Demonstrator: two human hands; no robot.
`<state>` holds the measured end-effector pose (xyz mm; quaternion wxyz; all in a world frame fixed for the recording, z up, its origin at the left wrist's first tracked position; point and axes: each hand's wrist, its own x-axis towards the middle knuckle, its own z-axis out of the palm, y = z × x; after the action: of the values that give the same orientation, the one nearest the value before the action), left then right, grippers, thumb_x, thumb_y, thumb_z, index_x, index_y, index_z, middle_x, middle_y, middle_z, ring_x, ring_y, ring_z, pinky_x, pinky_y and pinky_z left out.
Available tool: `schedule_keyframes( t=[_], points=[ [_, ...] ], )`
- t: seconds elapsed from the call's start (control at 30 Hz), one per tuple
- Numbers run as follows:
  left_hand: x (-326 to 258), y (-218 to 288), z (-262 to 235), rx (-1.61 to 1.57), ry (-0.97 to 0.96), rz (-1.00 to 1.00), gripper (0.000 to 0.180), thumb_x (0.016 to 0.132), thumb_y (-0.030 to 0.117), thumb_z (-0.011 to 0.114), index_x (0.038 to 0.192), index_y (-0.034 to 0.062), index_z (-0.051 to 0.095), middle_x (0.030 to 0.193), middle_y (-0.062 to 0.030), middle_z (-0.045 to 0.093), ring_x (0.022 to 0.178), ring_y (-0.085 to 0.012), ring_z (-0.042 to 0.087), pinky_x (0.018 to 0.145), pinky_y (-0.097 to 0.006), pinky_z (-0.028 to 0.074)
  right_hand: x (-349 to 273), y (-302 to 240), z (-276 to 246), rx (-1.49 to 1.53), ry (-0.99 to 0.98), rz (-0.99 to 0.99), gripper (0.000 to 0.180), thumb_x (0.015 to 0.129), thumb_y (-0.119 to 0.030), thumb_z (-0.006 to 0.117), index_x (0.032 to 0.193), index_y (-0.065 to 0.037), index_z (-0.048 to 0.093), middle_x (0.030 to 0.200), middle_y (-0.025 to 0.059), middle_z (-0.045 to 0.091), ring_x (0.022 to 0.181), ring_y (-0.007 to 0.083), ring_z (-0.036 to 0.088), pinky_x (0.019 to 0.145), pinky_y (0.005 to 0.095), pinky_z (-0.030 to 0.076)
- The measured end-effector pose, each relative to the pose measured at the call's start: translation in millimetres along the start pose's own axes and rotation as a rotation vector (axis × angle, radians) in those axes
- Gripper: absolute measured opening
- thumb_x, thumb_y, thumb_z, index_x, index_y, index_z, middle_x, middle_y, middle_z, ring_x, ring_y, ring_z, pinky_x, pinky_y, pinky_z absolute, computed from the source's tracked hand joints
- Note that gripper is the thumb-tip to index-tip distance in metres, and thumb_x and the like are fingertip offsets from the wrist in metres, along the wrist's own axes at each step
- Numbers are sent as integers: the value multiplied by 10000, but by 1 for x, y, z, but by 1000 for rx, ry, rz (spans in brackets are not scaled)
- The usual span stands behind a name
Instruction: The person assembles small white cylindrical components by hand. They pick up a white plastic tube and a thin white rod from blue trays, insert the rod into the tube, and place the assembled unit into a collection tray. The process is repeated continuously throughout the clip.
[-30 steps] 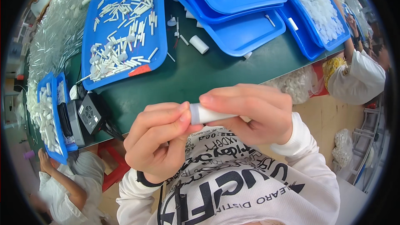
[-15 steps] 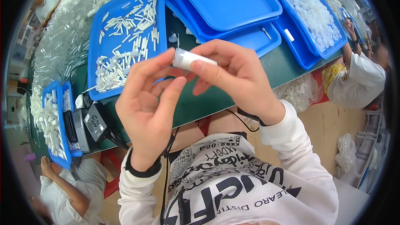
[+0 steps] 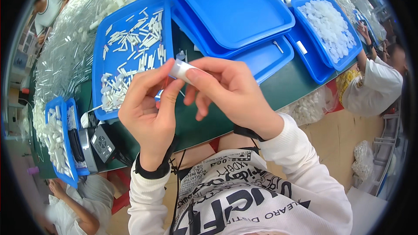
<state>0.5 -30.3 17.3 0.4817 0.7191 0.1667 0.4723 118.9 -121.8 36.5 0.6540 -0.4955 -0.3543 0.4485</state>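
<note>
A short white tube (image 3: 184, 70) with a clearer left end is held up between my hands above the green table (image 3: 209, 117). My right hand (image 3: 237, 93) grips its body, thumb on top, fingers curled beneath. My left hand (image 3: 146, 109) is closed at the clearer end, with index fingertip and thumb against it. Whether a smaller part sits between those fingertips is hidden. Behind my left hand lies a blue tray (image 3: 99, 67) with many thin white sticks (image 3: 151, 39) and some pale round-headed pieces (image 3: 114, 91).
Stacked blue trays (image 3: 235, 13) stand beyond my hands. At right, another blue tray (image 3: 320, 72) has a white cylinder (image 3: 301, 47) beside translucent pieces (image 3: 328, 28). Clear tubes (image 3: 65, 56) pile up at left, near a black boxy device (image 3: 103, 143). Other people sit along both sides.
Both hands have shifted slightly left and lower in the picture with the tube. The left thumb has come up against the tube's end; before, it was apart from it.
</note>
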Motion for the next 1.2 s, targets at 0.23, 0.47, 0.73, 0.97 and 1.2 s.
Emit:
schedule_keyframes(
  t=[0.23,0.47,0.73,0.97,1.2],
  points=[
    [22,-7,-10,-289,-145,-221,346,755,-99,610,1094,-72,552,1026,-141,605,917,-187,600,802,-277,486,16,-3,-15,-239,-52,-15,294,878,-278,551,932,7,600,702,77,594,573,91,541,511,233,422],
    [17,-13,-15,-379,-163,-419,277,740,-102,625,1008,-56,568,985,-125,603,886,-189,607,780,-269,491,-20,8,-22,-87,125,-174,212,863,-104,534,1040,10,560,900,119,617,683,104,593,617,224,483],
    [8,-12,-5,-331,-188,-376,264,721,-127,631,970,-57,581,967,-129,614,854,-169,614,735,-244,498,-19,26,-27,-597,327,-634,119,745,4,642,859,-15,611,768,79,630,651,154,632,565,245,512],
    [8,10,10,-127,-348,-307,413,729,-57,659,1125,-28,545,1108,-151,585,960,-202,583,790,-298,484,-58,16,-46,-829,410,-595,123,710,42,662,826,24,624,756,81,634,636,130,636,572,227,511],
    [56,-40,-78,964,-141,-200,410,824,235,602,1169,18,548,1139,-197,570,1047,-293,549,902,-356,398,-180,10,-128,-546,826,-112,64,746,-5,634,802,14,607,699,51,615,592,89,583,523,202,467]
  ],
)
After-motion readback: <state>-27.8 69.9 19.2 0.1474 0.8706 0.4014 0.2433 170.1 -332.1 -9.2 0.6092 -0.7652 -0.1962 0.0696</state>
